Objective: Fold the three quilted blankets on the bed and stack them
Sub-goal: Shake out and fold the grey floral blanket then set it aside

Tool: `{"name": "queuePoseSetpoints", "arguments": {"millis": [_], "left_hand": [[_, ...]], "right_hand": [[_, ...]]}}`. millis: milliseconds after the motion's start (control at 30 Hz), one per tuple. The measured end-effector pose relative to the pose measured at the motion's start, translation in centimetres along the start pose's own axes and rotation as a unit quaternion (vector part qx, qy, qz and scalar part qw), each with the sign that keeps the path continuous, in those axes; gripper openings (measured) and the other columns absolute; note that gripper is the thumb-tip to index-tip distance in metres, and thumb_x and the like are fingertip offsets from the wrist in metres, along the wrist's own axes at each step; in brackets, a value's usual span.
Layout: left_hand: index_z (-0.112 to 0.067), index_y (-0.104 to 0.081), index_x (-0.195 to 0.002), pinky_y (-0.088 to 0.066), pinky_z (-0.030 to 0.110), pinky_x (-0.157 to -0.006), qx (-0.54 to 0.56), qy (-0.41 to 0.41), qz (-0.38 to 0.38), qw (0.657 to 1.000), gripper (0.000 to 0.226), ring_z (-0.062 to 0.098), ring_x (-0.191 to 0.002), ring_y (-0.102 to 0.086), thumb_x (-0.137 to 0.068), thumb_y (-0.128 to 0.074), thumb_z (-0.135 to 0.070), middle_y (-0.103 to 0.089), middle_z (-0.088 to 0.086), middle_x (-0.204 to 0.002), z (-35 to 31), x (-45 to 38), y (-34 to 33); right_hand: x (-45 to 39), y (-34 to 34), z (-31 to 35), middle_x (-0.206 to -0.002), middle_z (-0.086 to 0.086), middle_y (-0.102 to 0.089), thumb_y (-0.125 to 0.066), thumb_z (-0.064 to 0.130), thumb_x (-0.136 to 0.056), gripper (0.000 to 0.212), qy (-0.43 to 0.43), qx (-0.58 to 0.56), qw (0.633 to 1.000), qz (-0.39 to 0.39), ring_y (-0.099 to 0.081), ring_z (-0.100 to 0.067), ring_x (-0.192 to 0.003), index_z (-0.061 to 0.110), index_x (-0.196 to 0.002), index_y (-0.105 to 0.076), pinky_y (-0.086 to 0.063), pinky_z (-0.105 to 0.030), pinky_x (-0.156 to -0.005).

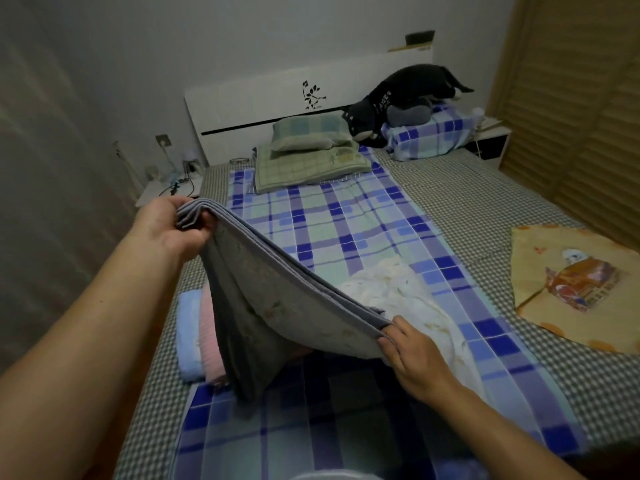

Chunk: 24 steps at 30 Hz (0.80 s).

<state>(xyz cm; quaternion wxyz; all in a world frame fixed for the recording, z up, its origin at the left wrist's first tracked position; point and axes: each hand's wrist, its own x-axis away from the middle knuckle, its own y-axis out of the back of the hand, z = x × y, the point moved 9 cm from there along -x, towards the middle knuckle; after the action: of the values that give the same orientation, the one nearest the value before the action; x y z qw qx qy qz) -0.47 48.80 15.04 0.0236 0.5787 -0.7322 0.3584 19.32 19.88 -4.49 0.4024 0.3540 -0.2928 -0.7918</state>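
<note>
A grey quilted blanket (277,306) hangs folded in several layers above the bed, its lower edge drooping onto the blue plaid sheet (329,223). My left hand (173,226) grips its far upper corner. My right hand (412,355) pinches the near corner at the stacked edges. A white quilted blanket (398,292) lies rumpled on the sheet just right of the grey one. A yellow blanket with a printed picture (575,282) lies flat at the bed's right side.
Folded blue (187,337) and pink (211,341) towels lie at the left bed edge, partly behind the grey blanket. Pillows (311,157), a dark plush toy (398,102) and a folded plaid cover (429,133) sit by the headboard. A wardrobe (571,116) stands at right.
</note>
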Motion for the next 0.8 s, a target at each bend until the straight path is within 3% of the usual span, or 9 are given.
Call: {"name": "queuePoseSetpoints", "arguments": {"millis": [100, 233, 367, 467, 533, 633, 700, 800], "left_hand": [[-0.006, -0.053, -0.087, -0.049, 0.021, -0.051, -0.003, 0.001, -0.002, 1.0, 0.018, 0.015, -0.068, -0.054, -0.097, -0.038, -0.003, -0.055, 0.008, -0.082, 0.1, -0.2, 0.5], [-0.006, -0.053, -0.085, -0.049, 0.02, -0.05, 0.003, 0.016, 0.004, 1.0, 0.017, 0.016, -0.069, -0.053, -0.094, -0.04, -0.002, -0.053, 0.008, -0.084, 0.5, -0.5, 1.0], [-0.005, -0.053, -0.082, -0.048, 0.02, -0.048, -0.004, 0.008, 0.008, 1.0, 0.018, 0.017, -0.067, -0.053, -0.093, -0.039, 0.0, -0.053, 0.01, -0.083, 0.6, -0.6, 0.9], [-0.004, -0.053, -0.083, -0.049, 0.021, -0.049, 0.001, 0.005, 0.005, 1.0, 0.017, 0.017, -0.067, -0.054, -0.093, -0.04, 0.0, -0.054, 0.01, -0.082, 0.5, -0.5, 0.9], [-0.004, -0.053, -0.083, -0.05, 0.022, -0.052, 0.005, 0.005, 0.004, 1.0, 0.017, 0.017, -0.067, -0.053, -0.093, -0.04, 0.0, -0.053, 0.01, -0.082, 0.5, -0.3, 1.0], [-0.003, -0.054, -0.088, -0.05, 0.021, -0.057, 0.012, 0.011, 0.0, 1.0, 0.014, 0.017, -0.071, -0.055, -0.094, -0.041, -0.001, -0.054, 0.011, -0.086, 0.8, 0.1, 1.1], [-0.003, -0.054, -0.089, -0.05, 0.02, -0.06, 0.015, 0.013, -0.001, 1.0, 0.014, 0.017, -0.073, -0.055, -0.094, -0.042, -0.001, -0.055, 0.011, -0.088, 1.0, 0.5, 1.0], [-0.002, -0.054, -0.089, -0.053, 0.018, -0.076, 0.031, 0.01, 0.001, 0.999, 0.012, 0.018, -0.079, -0.057, -0.095, -0.044, -0.002, -0.055, 0.012, -0.09, 1.3, 1.5, 0.6]], "right_hand": [[0.2, 0.6, 0.6, -0.096, 0.008, -0.058, -0.044, 0.042, -0.096, 0.035, 0.02, 0.015, 0.999, -0.024, -0.056, -0.008, -0.079, 0.018, -0.1, -0.069, -0.052, -0.025, -0.064], [0.4, 1.0, 0.2, -0.085, 0.008, -0.059, -0.072, 0.025, -0.087, 0.007, -0.016, 0.003, 0.999, -0.045, -0.057, -0.008, -0.069, 0.02, -0.084, -0.068, -0.041, -0.01, -0.06], [0.2, 0.4, -0.8, -0.078, 0.012, -0.052, -0.081, 0.013, -0.077, 0.032, -0.06, -0.018, 0.997, -0.043, -0.049, 0.0, -0.066, 0.027, -0.072, -0.053, -0.038, -0.011, -0.057], [0.1, 0.8, -0.2, -0.083, 0.011, -0.055, -0.077, 0.014, -0.081, 0.028, -0.037, -0.018, 0.998, -0.049, -0.053, -0.005, -0.069, 0.028, -0.082, -0.053, -0.047, -0.024, -0.056], [0.2, 1.0, 0.9, -0.098, 0.01, -0.056, -0.072, 0.019, -0.087, 0.025, 0.009, -0.001, 1.0, -0.024, -0.056, -0.007, -0.077, 0.029, -0.102, -0.055, -0.052, -0.026, -0.058], [0.2, -0.2, 1.4, -0.119, 0.01, -0.047, -0.067, 0.023, -0.09, 0.047, 0.04, 0.039, 0.996, 0.063, -0.057, -0.01, -0.09, 0.034, -0.132, -0.05, -0.055, -0.027, -0.066], [0.0, -0.5, 1.6, -0.123, 0.012, -0.043, -0.068, 0.025, -0.089, 0.043, 0.047, 0.038, 0.995, 0.075, -0.057, -0.011, -0.094, 0.033, -0.129, -0.054, -0.055, -0.026, -0.068], [-0.1, -0.8, 2.1, -0.123, 0.014, -0.04, -0.065, 0.026, -0.091, 0.043, 0.055, 0.025, 0.994, 0.093, -0.058, -0.014, -0.095, 0.037, -0.131, -0.053, -0.055, -0.029, -0.07]]}}
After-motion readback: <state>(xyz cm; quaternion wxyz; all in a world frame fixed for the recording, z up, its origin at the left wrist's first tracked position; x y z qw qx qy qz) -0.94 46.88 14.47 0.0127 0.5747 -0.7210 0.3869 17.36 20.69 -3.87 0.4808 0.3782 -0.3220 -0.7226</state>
